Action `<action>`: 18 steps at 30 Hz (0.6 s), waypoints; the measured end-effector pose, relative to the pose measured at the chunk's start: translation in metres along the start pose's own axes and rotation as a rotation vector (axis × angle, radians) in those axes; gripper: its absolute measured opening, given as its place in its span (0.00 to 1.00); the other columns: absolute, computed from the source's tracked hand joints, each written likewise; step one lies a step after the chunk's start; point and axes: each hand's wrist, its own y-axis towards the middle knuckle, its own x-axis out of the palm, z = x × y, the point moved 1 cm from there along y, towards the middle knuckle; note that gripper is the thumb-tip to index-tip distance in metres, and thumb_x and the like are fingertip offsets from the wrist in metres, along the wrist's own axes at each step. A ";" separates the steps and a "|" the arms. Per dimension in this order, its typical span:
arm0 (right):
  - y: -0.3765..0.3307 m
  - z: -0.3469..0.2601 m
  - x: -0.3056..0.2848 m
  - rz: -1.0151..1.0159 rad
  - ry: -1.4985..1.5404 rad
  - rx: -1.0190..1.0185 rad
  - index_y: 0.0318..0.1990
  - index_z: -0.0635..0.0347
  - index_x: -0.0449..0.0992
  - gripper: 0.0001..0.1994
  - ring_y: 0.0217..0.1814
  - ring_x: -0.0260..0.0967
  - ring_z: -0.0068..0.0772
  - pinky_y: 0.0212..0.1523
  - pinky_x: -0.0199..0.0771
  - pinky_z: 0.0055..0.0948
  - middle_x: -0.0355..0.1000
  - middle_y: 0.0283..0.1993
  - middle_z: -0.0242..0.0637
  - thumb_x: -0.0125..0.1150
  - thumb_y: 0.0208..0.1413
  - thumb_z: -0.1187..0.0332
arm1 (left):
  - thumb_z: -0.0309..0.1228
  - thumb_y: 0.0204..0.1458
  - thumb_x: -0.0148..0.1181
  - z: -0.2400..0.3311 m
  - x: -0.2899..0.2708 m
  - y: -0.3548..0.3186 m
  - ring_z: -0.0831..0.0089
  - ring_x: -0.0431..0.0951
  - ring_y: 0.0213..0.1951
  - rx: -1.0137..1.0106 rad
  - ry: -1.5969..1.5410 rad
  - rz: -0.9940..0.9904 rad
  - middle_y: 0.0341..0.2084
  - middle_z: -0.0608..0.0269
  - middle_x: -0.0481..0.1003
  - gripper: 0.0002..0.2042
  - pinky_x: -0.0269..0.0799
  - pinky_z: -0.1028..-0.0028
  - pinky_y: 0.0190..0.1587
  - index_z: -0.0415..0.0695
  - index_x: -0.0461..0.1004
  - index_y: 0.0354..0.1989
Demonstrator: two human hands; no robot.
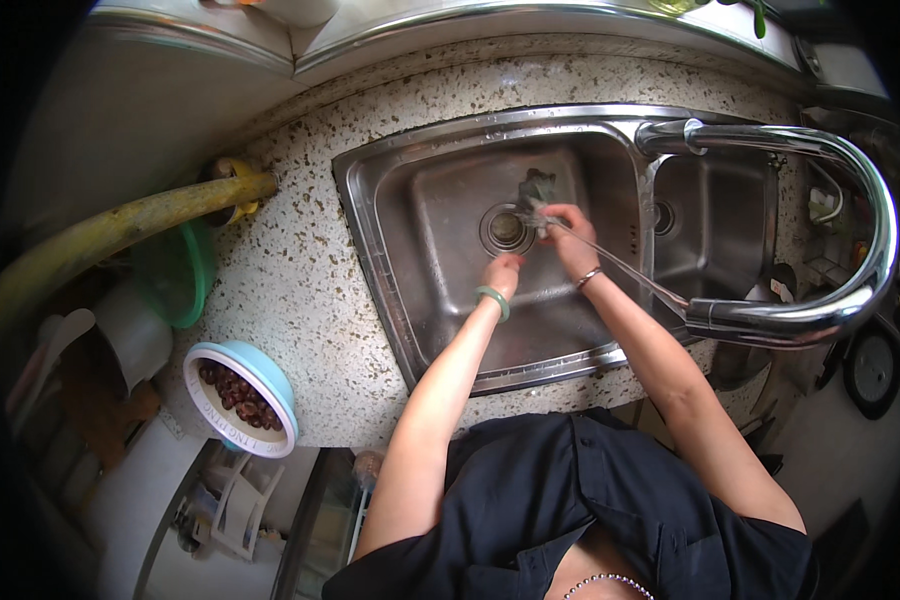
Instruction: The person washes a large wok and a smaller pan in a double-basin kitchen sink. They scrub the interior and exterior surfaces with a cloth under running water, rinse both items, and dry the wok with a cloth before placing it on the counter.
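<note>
In the large basin of the steel sink (pixel 440 330), my right hand (pixel 570 240) is closed under the stream of water (pixel 620 262), just right of the drain (pixel 508 228). Its fingers are blurred by the splash, so what they hold is hard to make out. A dark, greyish-green wet clump (pixel 538 185) lies just beyond those fingertips; whether it touches them I cannot tell. My left hand (pixel 503 275), with a green bangle at the wrist, is closed nearer to me, just below the drain. Whatever its curled fingers hold, if anything, is hidden.
A chrome faucet (pixel 850 200) arches over the smaller basin (pixel 715 230) at the right. On the speckled counter (pixel 310 290) at the left stands a blue-and-white bowl (pixel 275 375) of dark reddish-brown pieces. Behind it are a green lid (pixel 192 275) and a yellow pipe (pixel 120 220).
</note>
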 end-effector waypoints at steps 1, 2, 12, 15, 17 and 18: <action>-0.001 -0.017 -0.005 0.001 -0.008 -0.033 0.37 0.60 0.77 0.12 0.40 0.71 0.24 0.37 0.76 0.23 0.68 0.44 0.31 0.48 0.49 0.81 | 0.25 0.52 0.52 0.003 0.000 -0.002 0.68 0.76 0.46 0.034 0.219 -0.063 0.39 0.55 0.79 0.13 0.70 0.71 0.48 0.44 0.78 0.45; -0.002 -0.028 -0.011 -0.028 -0.016 0.001 0.37 0.61 0.77 0.13 0.41 0.71 0.25 0.38 0.75 0.23 0.69 0.44 0.32 0.47 0.48 0.81 | 0.27 0.51 0.53 -0.030 0.011 0.029 0.65 0.77 0.44 0.157 0.199 -0.009 0.36 0.54 0.79 0.10 0.71 0.69 0.47 0.43 0.79 0.39; -0.039 -0.048 -0.026 -0.173 -0.332 -0.471 0.32 0.60 0.77 0.13 0.43 0.71 0.38 0.42 0.72 0.28 0.72 0.42 0.37 0.51 0.43 0.87 | 0.53 0.61 0.44 0.070 -0.003 -0.015 0.69 0.75 0.40 -0.159 -1.176 -0.686 0.38 0.62 0.76 0.24 0.71 0.68 0.45 0.44 0.68 0.50; -0.065 -0.066 -0.016 -0.420 -0.528 -0.738 0.24 0.58 0.74 0.11 0.41 0.68 0.39 0.44 0.70 0.29 0.72 0.34 0.33 0.51 0.39 0.86 | 0.48 0.60 0.49 0.087 -0.008 -0.029 0.70 0.76 0.36 -0.164 -1.229 -0.657 0.36 0.62 0.76 0.19 0.73 0.71 0.40 0.43 0.71 0.46; -0.082 -0.079 -0.013 -0.528 -0.440 -0.535 0.20 0.58 0.72 0.10 0.37 0.65 0.37 0.42 0.67 0.32 0.70 0.30 0.33 0.50 0.36 0.86 | 0.45 0.60 0.52 0.062 -0.004 -0.002 0.72 0.76 0.36 -0.188 -1.195 -0.630 0.35 0.63 0.76 0.17 0.73 0.71 0.39 0.44 0.72 0.44; -0.081 -0.087 -0.016 -0.524 -0.402 -0.526 0.21 0.58 0.72 0.10 0.37 0.65 0.34 0.42 0.67 0.30 0.69 0.29 0.32 0.50 0.37 0.86 | 0.44 0.59 0.53 0.050 -0.005 0.008 0.73 0.76 0.36 -0.184 -1.180 -0.623 0.34 0.65 0.75 0.15 0.73 0.71 0.39 0.45 0.73 0.43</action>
